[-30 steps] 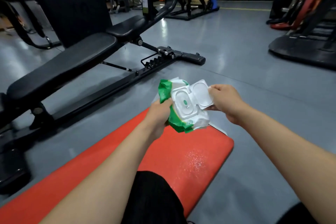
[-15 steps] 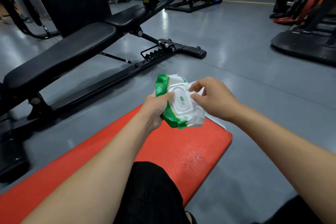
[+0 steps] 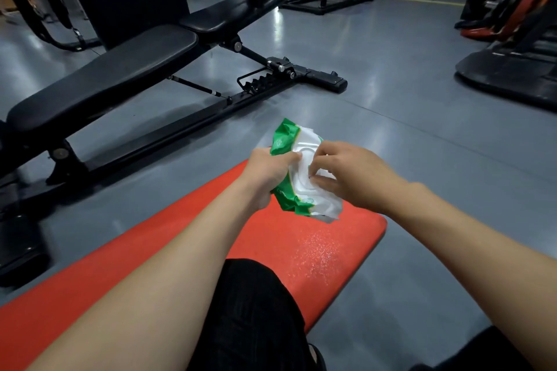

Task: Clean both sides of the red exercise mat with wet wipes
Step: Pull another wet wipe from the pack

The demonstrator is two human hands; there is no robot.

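Note:
The red exercise mat (image 3: 325,244) lies flat on the grey floor under my arms, with a speckled wet-looking patch near its far right corner. Above its far end my left hand (image 3: 268,173) grips the green side of a crumpled green-and-white wet wipes pack (image 3: 284,140). My right hand (image 3: 352,175) is on the pack's white plastic lid, with curled fingertips and thumb pressed against it. The lid lies down on the pack. No loose wipe shows clearly.
A black adjustable weight bench (image 3: 120,69) stands on the floor left of the mat, its frame running close past the mat's far end. My black-clad knee (image 3: 250,310) rests on the mat. Dark machine bases (image 3: 506,75) sit far right.
The pack's lid stood open with my right hand holding it; that hand has swung it down and now presses on it. Both hands and the pack sit slightly lower.

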